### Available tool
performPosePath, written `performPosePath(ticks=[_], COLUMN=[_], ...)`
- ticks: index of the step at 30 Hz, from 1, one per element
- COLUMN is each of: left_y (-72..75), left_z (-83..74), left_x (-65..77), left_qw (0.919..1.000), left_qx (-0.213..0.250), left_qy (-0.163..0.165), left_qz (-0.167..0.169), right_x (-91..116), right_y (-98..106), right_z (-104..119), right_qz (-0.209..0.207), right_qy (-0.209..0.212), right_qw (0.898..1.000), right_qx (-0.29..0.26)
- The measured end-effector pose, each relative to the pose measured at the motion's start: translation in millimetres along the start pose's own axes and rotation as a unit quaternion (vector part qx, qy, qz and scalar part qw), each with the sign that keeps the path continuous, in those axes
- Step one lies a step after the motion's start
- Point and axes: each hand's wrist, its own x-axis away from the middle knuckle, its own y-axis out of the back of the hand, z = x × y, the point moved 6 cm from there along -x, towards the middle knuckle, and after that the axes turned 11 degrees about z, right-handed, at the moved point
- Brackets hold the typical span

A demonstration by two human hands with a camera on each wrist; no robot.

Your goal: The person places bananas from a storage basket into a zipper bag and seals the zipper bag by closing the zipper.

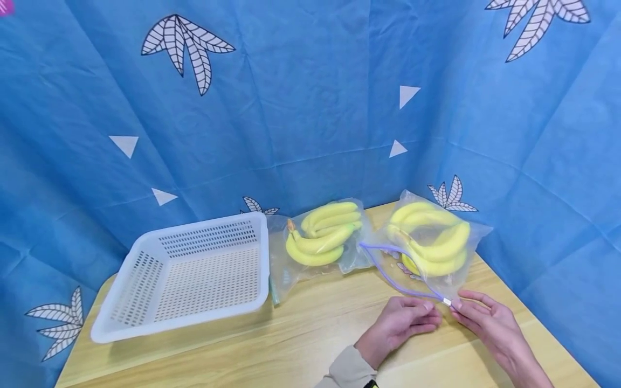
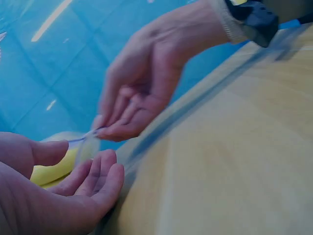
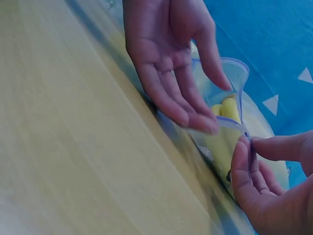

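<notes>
A clear zip bag [image 1: 477, 233] with a purple zip edge [image 1: 383, 272] lies at the right of the table, its mouth spread apart. Yellow bananas [image 1: 448, 245] are inside it. My right hand [image 1: 492, 326] pinches the bag's near corner between thumb and fingers, beside a white slider [image 1: 447, 302]. In the right wrist view that pinch on the zip edge shows closely. My left hand [image 1: 400, 326] is just left of that corner. Its thumb stands apart from its loosely bent fingers [image 2: 100, 181] in the left wrist view, and it grips nothing.
A second clear bag [image 1: 278, 264] holding bananas [image 1: 320, 245] lies at the back middle, with a green strip along one edge. To its left stands a white perforated basket [image 1: 208, 318]. Blue patterned cloth [image 1: 310, 97] hangs behind the wooden table [image 1: 310, 345].
</notes>
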Motion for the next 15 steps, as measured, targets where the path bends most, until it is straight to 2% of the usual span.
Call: performPosePath(ticks=[2, 4, 7, 10, 15], left_y=[-6.0, -10.7, -15.0, -17.6, -18.7], left_z=[4.6, 6.9, 9.1, 11.2, 12.5], left_x=[-1.6, -4.3, -8.9, -11.7, -12.8], left_qw=[1.0000, 0.9997, 0.9959, 0.9875, 0.9767], left_qx=[0.001, 0.015, 0.041, 0.059, 0.065], left_qy=[0.002, -0.009, -0.033, -0.056, -0.071], left_qz=[0.002, -0.018, -0.074, -0.135, -0.192], right_x=[0.1, 0.0, -0.4, 0.2, 2.3], right_y=[-1.4, -2.9, -4.4, -4.7, -6.2], right_z=[1.0, 1.3, -0.3, -2.8, -3.3], right_qz=[-0.005, -0.016, -0.028, -0.045, -0.062], right_qy=[0.011, 0.016, 0.017, 0.009, 0.005], right_qw=[1.000, 1.000, 0.999, 0.999, 0.997], right_qx=[-0.003, 0.002, 0.011, 0.027, 0.052])
